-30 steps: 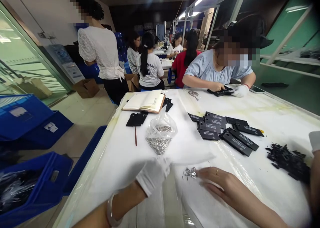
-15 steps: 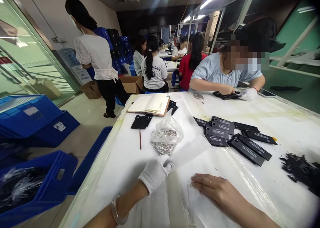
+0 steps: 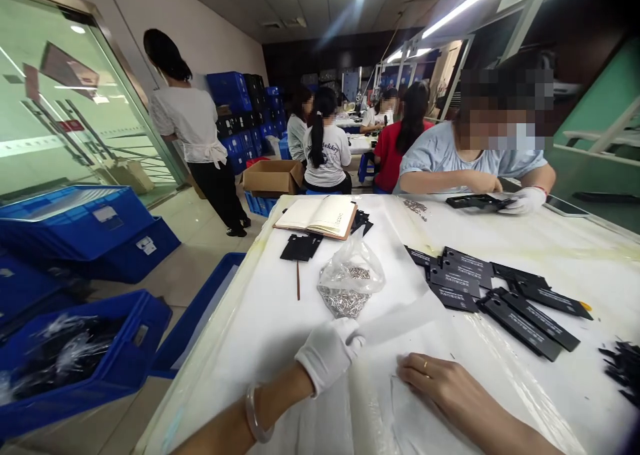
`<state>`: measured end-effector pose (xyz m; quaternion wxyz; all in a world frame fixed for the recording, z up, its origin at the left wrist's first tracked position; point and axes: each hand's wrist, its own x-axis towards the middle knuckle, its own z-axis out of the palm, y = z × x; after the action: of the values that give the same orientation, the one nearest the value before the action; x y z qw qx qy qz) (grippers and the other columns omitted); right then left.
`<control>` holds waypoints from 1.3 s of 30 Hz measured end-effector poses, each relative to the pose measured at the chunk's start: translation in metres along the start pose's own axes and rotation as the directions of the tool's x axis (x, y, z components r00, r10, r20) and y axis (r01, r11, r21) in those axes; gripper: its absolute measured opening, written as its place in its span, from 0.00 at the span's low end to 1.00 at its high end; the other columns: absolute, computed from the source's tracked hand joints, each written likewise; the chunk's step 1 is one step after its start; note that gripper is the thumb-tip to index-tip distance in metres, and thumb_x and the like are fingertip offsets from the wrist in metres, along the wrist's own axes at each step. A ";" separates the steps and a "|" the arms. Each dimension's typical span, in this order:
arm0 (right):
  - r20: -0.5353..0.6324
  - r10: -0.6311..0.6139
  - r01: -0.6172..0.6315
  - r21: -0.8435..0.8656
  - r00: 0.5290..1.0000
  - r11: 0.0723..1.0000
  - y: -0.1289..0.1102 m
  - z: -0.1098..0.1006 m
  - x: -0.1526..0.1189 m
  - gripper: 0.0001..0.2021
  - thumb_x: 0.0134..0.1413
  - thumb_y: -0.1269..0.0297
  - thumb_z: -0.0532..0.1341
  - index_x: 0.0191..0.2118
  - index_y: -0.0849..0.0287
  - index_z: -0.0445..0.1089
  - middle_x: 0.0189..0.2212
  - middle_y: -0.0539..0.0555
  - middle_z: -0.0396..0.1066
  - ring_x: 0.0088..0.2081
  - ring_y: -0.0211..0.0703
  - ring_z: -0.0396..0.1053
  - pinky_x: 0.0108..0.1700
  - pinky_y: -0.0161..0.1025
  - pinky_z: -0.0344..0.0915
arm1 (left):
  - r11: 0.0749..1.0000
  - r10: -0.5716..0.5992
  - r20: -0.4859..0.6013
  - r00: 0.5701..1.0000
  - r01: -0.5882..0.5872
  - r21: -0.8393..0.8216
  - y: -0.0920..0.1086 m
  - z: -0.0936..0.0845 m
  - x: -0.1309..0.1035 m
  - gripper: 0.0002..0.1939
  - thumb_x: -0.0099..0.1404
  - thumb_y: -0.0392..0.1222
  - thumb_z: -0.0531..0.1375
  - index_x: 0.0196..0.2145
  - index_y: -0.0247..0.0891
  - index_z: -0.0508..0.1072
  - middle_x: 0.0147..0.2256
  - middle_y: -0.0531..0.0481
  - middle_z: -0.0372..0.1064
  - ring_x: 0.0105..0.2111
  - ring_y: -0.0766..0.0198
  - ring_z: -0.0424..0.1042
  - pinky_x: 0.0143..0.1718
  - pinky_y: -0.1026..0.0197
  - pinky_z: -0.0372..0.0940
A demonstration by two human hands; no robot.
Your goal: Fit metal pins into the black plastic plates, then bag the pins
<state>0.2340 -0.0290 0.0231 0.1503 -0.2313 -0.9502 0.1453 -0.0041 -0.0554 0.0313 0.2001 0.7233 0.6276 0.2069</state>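
Note:
My left hand, in a white glove, is closed at the edge of a thin translucent white sheet lying on the table. Just beyond its knuckles sits a clear plastic bag full of small silvery screws, its top loosely gathered. My right hand is bare with a ring. Its fingers are bent and pressed together on the near part of the white sheeting, whose edge runs under the fingertips. Flat black printed covers lie in a loose group beyond my right hand.
An open notebook lies past the bag, beside black pieces and a thin brown stick. Small black parts are piled far right. Across the table a co-worker handles a black part. Blue crates stand left.
The view has swung, so the scene sits further right and lower. My right fingers, flatter before, are now more bent. My left hand stays closed just in front of the screw bag.

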 end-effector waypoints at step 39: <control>0.413 0.358 -0.544 0.694 0.837 0.471 0.019 -0.147 0.107 0.12 0.43 0.57 0.68 0.29 0.62 0.74 0.24 0.52 0.69 0.26 0.35 0.63 0.32 0.33 0.64 | 0.988 -0.060 0.041 0.997 0.065 -0.137 -0.007 0.001 -0.001 0.07 0.61 0.42 0.53 0.30 0.40 0.69 0.29 0.54 0.68 0.28 0.68 0.63 0.30 0.64 0.54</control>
<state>0.2027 0.0695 0.1738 0.0912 -0.3671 -0.6992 0.6067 -0.0096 -0.0557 0.0260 0.2676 0.6913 0.6303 0.2305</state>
